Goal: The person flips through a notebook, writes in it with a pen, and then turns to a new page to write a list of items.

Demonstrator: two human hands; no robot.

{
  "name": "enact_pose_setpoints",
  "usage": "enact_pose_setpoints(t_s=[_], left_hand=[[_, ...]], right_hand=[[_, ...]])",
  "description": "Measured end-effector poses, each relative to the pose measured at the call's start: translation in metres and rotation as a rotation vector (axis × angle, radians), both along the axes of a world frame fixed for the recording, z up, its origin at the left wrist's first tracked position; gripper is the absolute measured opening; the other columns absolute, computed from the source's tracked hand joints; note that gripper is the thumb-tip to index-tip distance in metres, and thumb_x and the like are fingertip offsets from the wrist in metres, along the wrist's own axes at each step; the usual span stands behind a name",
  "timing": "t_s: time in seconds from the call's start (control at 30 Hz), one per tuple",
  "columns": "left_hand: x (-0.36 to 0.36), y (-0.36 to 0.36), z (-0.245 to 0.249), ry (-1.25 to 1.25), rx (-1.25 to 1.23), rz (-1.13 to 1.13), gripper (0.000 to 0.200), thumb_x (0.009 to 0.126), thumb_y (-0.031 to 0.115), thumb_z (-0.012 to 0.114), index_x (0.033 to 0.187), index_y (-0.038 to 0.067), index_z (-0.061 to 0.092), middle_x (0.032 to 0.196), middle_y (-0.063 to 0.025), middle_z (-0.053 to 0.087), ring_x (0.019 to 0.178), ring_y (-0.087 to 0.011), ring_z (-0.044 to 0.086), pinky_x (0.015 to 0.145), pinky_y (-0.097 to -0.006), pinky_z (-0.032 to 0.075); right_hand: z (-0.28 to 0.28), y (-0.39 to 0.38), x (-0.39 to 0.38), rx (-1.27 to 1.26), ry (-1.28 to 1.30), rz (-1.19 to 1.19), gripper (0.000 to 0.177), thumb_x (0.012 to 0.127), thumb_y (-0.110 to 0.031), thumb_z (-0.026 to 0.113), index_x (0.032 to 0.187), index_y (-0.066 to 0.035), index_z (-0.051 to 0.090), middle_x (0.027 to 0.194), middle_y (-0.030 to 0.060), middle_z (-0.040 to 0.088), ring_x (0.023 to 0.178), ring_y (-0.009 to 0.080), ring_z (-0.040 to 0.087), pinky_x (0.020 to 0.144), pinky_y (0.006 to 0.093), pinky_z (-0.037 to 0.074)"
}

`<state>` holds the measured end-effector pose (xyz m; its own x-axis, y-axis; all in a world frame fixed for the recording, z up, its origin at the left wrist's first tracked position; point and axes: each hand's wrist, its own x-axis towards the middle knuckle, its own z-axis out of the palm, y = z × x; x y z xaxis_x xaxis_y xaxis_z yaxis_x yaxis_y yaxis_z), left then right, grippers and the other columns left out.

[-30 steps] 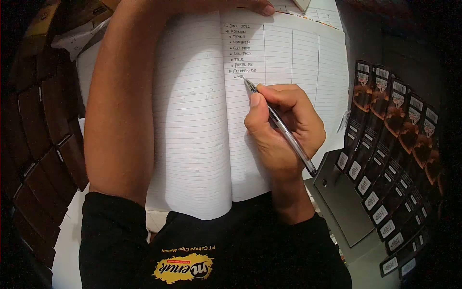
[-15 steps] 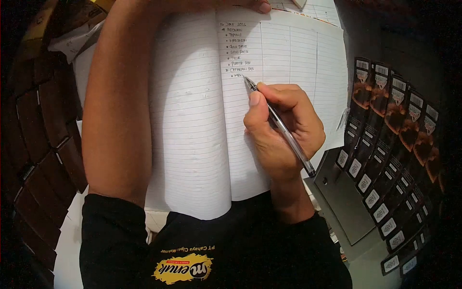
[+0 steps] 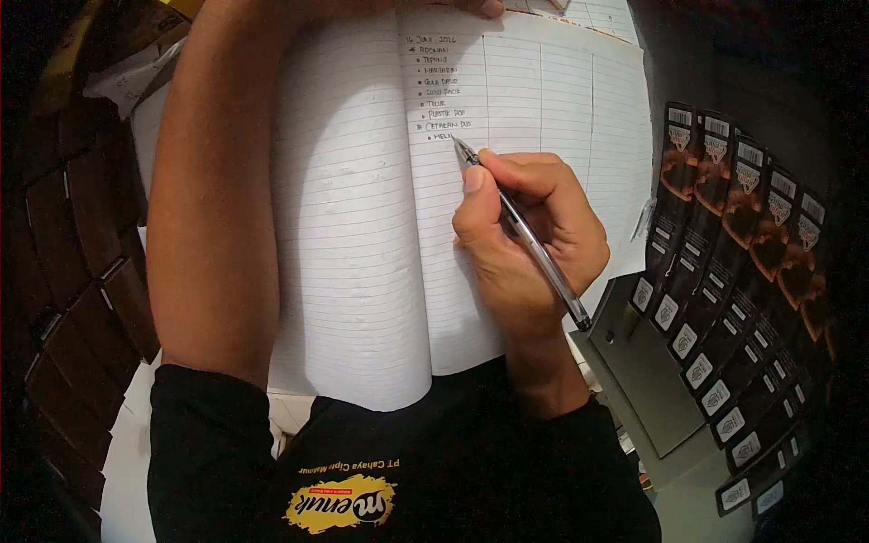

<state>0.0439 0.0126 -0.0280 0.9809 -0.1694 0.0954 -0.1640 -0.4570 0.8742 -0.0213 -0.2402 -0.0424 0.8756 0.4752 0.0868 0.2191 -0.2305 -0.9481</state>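
A lined notebook (image 3: 353,253) lies spread in front of me, its left page blank. Handwritten lines (image 3: 439,87) fill the upper left of the right page, under a date, with ruled vertical columns beside them. My right hand (image 3: 511,267) pinches a clear pen with a dark end cap (image 3: 546,261); its tip touches the paper at the lowest written word. Across the left page's outer side lies my left forearm. My left hand (image 3: 471,6) rests at the notebook's top edge, mostly cut off by the frame; a fingertip shows stretched out flat.
Dark printed boxes (image 3: 715,262) with barcodes stand in an overlapping row at right, beside a grey metal surface (image 3: 647,380). Stacked brown boxes (image 3: 77,317) fill the left side. More paper (image 3: 606,16) lies beyond the notebook's top edge.
The last word has gained a little more writing at the pen tip. The whole view has shifted slightly, so the notebook appears a bit higher and further left.
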Motion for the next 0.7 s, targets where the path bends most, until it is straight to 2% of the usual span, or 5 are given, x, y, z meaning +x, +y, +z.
enact_pose_setpoints(t_s=[0.57,0.7], left_hand=[[0.0,0.0,-0.003,0.008,0.061,0.041,0.051,0.082,0.02,0.09,0.127,0.004,0.07,0.124,-0.0116,0.074,0.118,-0.0216,0.067,0.111,-0.036,0.05],[-0.01,-0.007,0.019,0.058,0.094,0.074,0.051,0.082,0.019,0.09,0.127,0.005,0.07,0.124,-0.0125,0.074,0.118,-0.0216,0.067,0.109,-0.0356,0.05]], right_hand=[[0.0,0.001,-0.001,0.021,0.046,-0.012,0.013,0.089,0.006,0.078,0.099,0.006,0.07,0.09,0.0102,0.07,0.075,0.0088,0.071,0.059,0.021,0.057],[0.0,0.0,-0.001,0.0,0.042,-0.006,0.014,0.09,0.007,0.077,0.101,0.006,0.069,0.091,0.0105,0.07,0.076,0.0087,0.07,0.061,0.021,0.058]])
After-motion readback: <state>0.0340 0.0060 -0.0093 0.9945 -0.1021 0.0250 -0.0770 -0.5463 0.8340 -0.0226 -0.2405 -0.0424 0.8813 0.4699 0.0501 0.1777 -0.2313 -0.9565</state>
